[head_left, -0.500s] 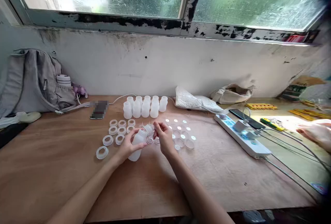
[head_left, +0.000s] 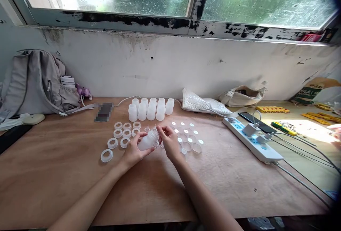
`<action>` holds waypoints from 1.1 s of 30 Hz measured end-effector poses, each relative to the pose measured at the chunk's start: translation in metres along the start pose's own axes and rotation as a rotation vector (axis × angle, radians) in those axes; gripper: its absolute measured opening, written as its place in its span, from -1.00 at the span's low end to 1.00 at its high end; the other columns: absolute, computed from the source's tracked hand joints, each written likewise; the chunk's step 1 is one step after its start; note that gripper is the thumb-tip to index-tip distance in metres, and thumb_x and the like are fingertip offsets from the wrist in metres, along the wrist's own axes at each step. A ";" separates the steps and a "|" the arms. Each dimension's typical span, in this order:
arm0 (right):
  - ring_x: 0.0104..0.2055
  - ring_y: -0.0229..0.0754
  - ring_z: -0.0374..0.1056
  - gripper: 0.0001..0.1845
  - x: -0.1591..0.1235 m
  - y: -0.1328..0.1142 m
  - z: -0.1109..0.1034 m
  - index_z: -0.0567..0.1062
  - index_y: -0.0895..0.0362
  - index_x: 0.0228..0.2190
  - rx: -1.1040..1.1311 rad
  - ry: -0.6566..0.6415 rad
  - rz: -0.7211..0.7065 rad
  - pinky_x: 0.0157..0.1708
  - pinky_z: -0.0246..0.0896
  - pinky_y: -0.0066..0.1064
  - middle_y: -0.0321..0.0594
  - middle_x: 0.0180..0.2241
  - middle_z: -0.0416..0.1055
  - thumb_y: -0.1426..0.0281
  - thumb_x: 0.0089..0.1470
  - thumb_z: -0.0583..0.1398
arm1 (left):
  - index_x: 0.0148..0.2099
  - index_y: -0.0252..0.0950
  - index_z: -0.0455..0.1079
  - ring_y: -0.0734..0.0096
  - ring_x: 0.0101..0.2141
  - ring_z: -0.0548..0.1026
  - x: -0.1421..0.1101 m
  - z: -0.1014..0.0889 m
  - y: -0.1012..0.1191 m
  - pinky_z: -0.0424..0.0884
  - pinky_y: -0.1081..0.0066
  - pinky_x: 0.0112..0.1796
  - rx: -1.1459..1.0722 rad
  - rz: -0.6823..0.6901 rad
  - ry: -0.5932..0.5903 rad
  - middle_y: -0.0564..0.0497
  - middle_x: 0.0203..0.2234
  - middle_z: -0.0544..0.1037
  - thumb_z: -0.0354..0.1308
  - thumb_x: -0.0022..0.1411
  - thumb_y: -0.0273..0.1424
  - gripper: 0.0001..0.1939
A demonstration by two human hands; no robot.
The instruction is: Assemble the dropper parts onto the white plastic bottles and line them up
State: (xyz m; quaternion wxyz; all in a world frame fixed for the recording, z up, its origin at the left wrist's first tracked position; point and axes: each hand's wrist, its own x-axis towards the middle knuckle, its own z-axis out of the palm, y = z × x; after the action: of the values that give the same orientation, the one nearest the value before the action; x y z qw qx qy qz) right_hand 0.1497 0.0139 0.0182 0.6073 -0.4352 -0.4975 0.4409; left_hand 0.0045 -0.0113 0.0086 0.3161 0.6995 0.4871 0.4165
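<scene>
Btl (head_left: 146,142) axis aslant, neck (head_left: 153,133) up-R

Tilted btl (head_left: 146,142) btwn hands (head_left: 134,149), rings (head_left: 103,156) to L, pwr strip (head_left: 252,141) R

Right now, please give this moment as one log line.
left hand: holds bottle, tilted | right hand: fingertips at bottle neck | rings: on table, left of bottle | standing bottles: in rows
</scene>
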 end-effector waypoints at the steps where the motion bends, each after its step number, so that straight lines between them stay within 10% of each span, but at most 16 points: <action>1: -0.73 -0.42 0.04 -0.74 0.000 0.000 0.000 0.31 0.15 -0.57 -0.004 -0.001 -0.002 -0.75 -0.06 -0.57 -0.45 -0.72 0.15 0.22 -0.08 0.17 | -0.13 -0.25 0.20 0.40 -0.39 0.42 0.000 0.000 0.000 0.33 0.44 -0.41 0.002 0.000 -0.003 0.00 -0.32 0.44 0.23 -0.12 -0.22 -0.50; 33: -0.69 -0.40 -0.08 -0.54 -0.002 -0.001 -0.001 0.03 0.12 -0.73 -0.242 0.027 -0.098 -0.66 -0.16 -0.50 -0.46 -0.76 -0.06 0.17 -0.05 0.12 | -0.03 -0.20 0.20 0.34 -0.31 0.42 -0.003 0.001 -0.005 0.33 0.34 -0.27 -0.025 0.067 -0.098 -0.05 -0.16 0.40 0.24 -0.13 -0.27 -0.43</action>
State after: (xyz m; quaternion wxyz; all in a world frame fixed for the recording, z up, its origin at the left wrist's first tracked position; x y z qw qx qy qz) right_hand 0.1505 0.0112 0.0186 0.5779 -0.4864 -0.5593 0.3416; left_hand 0.0033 -0.0126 0.0034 0.3344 0.7310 0.4421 0.3980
